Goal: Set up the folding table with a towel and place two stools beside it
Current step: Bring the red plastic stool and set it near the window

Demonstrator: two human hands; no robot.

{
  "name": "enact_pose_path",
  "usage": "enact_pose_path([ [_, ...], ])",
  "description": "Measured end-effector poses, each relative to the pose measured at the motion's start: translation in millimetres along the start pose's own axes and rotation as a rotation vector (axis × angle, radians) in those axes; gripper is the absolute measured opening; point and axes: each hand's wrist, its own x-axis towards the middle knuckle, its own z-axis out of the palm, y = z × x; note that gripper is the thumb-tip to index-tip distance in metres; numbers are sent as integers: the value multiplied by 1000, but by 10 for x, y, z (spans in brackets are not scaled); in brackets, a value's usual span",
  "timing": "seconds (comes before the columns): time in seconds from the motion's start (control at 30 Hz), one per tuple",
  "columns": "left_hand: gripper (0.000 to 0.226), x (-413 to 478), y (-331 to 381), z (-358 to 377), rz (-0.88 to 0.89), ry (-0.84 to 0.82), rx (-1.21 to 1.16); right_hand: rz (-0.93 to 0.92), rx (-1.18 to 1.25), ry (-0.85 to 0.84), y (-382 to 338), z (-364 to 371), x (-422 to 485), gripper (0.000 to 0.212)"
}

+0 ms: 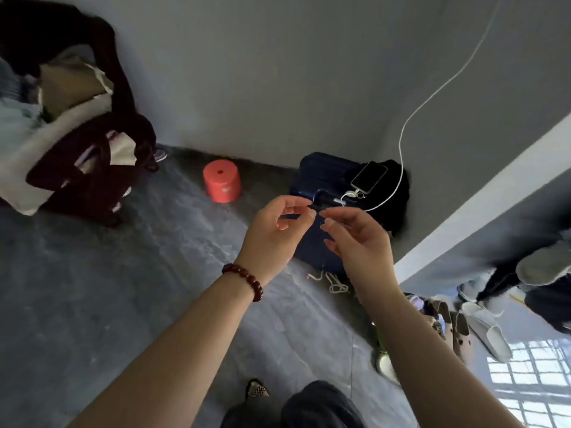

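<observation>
Since no folding table or towel is in view yet, the trouble I'd expect is around the navy suitcase at twelve o'clock of the hands. Reaching past it for the red stool, on the floor at ten o'clock by the wall, could snag the white cable and drag the phone off. Left hand and right hand are raised, fingertips nearly meeting, fingers loosely curled, pinching nothing I can see.

A plain, lived-in room of a home: grey walls and a dull floor. Clothes are heaped at ten o'clock, a red stool stands at twelve, a cabled phone lies on a navy suitcase at one, and slippers lie at four.
</observation>
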Motion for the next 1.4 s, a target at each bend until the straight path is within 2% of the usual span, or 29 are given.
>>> enact_pose_path([
  [0.33, 14, 1019, -278, -929, 1, 125, -33, 15, -14, -130, 34, 1090, 1040, 13],
  [0.73, 16, 3099, -537, -1845, -3, 179, 49, 6, 64, -184, -127, 2323, 3017, 13],
  [0.97, 17, 3870, -708, -2433, -23, 222, -2, 9, 26, -260, -136, 3045, 3811, 16],
  [1.27, 29, 5015, -1014, -3402, 15, 178, -10, 23, 56, -207, -84, 4195, 4784, 22],
  [1.4, 26, 5533, -1069, -3993, 33, 145, 3, 5, 56, -185, -165, 4804, 5205, 21],
])
